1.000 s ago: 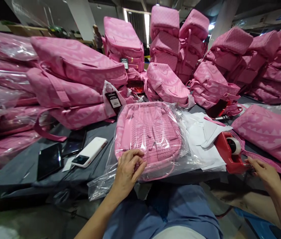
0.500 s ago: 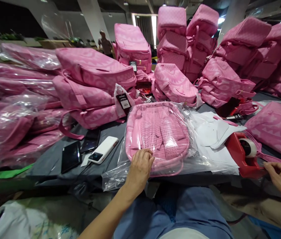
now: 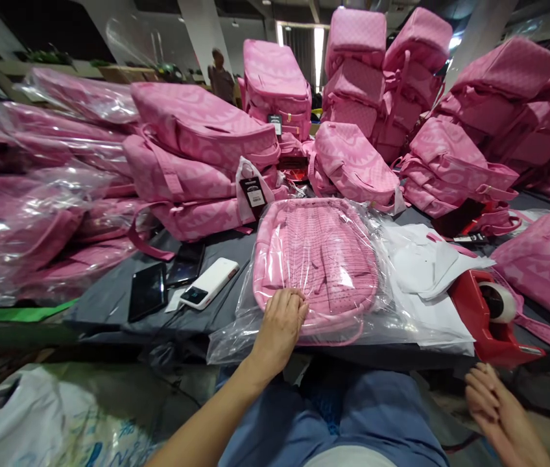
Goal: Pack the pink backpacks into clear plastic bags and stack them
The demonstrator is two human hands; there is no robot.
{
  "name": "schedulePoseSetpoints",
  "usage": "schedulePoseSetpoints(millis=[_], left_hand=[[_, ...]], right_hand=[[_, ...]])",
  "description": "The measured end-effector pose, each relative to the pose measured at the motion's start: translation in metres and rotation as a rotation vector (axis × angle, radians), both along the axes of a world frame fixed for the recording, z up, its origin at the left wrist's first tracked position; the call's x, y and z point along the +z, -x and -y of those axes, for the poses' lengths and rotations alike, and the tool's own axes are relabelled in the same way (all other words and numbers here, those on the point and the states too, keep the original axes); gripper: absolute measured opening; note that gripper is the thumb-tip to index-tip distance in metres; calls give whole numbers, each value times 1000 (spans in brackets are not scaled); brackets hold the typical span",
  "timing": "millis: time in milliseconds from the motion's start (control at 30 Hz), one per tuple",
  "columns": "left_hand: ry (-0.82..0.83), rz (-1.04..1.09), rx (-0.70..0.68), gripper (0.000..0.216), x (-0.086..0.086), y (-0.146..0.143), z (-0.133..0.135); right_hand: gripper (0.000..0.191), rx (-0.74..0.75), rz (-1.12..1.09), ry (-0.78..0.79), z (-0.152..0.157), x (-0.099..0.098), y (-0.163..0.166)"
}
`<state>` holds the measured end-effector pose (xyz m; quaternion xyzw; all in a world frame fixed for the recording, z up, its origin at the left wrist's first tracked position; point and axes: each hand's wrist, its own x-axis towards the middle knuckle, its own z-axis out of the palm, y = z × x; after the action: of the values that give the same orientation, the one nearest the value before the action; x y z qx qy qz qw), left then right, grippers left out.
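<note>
A pink backpack (image 3: 321, 259) lies flat in front of me inside a clear plastic bag (image 3: 236, 340). My left hand (image 3: 282, 321) is at the bag's near edge, its fingers curled closed on the plastic. To the right stands a red tape dispenser (image 3: 479, 324) holding a roll of tape (image 3: 497, 302). My right hand (image 3: 491, 395) hangs just below and left of the dispenser's cutting end, apart from it. Its fingers are drawn together in a pinch; whatever is between them is too small or clear to make out.
White paper sheets (image 3: 421, 259) lie between bag and dispenser. A white power bank (image 3: 209, 283) and a dark phone (image 3: 147, 292) sit on the left of the table. Stacked pink backpacks (image 3: 197, 130) line the back. Bagged ones (image 3: 36, 227) pile up at left. A person (image 3: 221, 78) stands far behind.
My right hand has come away from the dispenser's cutting end, moving left and down toward me. My left hand stays on the plastic bag. The whole view has shifted slightly.
</note>
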<state>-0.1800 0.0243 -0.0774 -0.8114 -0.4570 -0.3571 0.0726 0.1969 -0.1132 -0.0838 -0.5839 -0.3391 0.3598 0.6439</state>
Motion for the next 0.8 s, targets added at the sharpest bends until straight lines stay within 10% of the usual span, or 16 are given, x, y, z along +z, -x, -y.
schedulePoseSetpoints(millis=[100, 233, 467, 800], left_hand=[[30, -7, 14, 15, -3, 0, -1], [65, 13, 14, 12, -3, 1, -1], [113, 40, -10, 12, 0, 1, -1], [34, 50, -79, 18, -3, 6, -4]], right_hand=[[40, 275, 37, -180, -1, 45, 47], [31, 801, 782, -466, -32, 99, 88], [25, 1003, 1731, -504, -150, 86, 127], [33, 999, 1390, 52, -199, 99, 131]])
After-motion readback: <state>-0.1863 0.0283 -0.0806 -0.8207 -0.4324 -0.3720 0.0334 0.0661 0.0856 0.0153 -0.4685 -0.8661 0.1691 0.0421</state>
